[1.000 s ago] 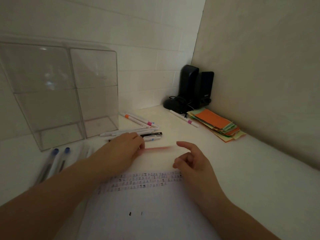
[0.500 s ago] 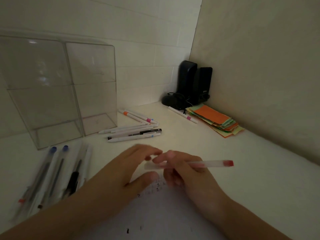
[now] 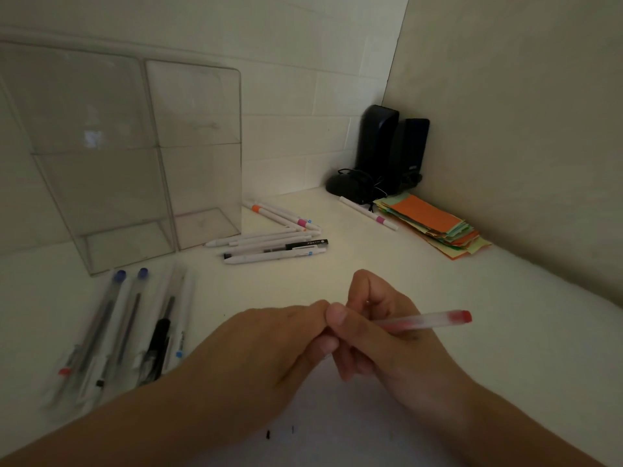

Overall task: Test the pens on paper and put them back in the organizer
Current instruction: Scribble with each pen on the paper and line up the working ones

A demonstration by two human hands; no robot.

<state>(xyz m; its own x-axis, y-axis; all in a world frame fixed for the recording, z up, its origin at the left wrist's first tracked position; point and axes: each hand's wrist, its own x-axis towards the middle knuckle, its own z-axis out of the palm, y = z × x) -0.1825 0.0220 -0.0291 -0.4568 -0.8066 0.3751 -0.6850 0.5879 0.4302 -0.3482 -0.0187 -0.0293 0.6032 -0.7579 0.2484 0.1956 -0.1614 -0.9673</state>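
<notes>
Both hands have closed together — right hand grips the red pen, left hand pinches its near end; loose pens lie beside the clear organizer.

No readable text: the black pen carries white print too small to read, and the paper shows illegible dark marks.

You see a dim, murky scene; the counter catches faint warm light near its middle. The clear organizer shows a pale glare spot. Pens at lower left smear, and straight edges bow.
</notes>
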